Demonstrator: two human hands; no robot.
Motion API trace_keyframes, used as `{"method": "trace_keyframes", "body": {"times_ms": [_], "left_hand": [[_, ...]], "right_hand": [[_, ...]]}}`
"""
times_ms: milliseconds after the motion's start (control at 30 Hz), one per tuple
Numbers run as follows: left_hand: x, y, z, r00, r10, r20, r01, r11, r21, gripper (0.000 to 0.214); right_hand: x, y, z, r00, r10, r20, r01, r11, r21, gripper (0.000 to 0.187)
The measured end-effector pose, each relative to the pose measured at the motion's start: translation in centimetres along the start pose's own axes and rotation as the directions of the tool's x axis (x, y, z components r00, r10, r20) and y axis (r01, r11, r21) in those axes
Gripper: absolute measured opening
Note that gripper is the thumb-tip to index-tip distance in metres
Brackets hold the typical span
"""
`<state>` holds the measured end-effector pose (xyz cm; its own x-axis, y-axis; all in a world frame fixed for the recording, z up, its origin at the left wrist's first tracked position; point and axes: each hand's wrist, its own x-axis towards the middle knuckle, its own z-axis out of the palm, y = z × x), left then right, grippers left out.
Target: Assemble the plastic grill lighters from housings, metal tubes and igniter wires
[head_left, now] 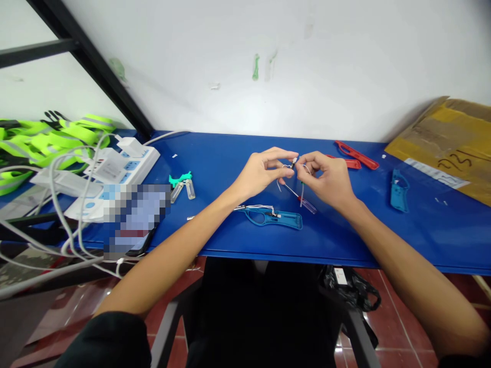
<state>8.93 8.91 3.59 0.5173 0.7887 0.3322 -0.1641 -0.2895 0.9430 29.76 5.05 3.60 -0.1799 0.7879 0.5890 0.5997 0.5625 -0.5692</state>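
My left hand (261, 173) pinches a small black-and-white igniter part (293, 163) between thumb and fingers, above the blue table. Close beside it, my right hand (326, 176) has its fingertips closed on a thin white wire (306, 168) by the part. Below the hands lies a blue lighter half-shell (289, 220) with a looped handle, white wires and a metal rod along it. A clear fuel tank (308, 206) with a thin tube rests under my right hand. Red lighter shells (360, 155) lie behind my right hand.
Another blue shell piece (399, 191) lies at the right, before a taped cardboard box (441, 148). Clear tanks on a green piece (180, 179) lie left. A phone (141, 220), a white power strip (143, 166) with tangled cables and neon straps (49, 140) crowd the far left.
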Motion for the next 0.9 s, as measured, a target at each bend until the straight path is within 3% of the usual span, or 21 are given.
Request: {"method": "trace_keyframes", "body": {"times_ms": [467,667,900], "left_hand": [[0.14,-0.67,0.03,0.999,-0.035,-0.024,0.033,0.997,-0.068,0.033],[-0.02,-0.09,0.18,0.999,-0.017,-0.03,0.018,1.0,0.016,0.03],[-0.1,-0.02,0.48,0.999,-0.017,-0.046,0.017,1.0,-0.007,0.028]], "right_hand": [[0.01,-0.19,-0.11,1.0,-0.031,0.0,0.031,0.999,0.018,0.005],[0.03,-0.32,-0.14,1.0,-0.013,0.013,0.013,0.999,0.034,0.005],[-0.06,-0.46,-0.06,0.999,0.009,0.034,-0.01,1.0,0.024,0.008]]}}
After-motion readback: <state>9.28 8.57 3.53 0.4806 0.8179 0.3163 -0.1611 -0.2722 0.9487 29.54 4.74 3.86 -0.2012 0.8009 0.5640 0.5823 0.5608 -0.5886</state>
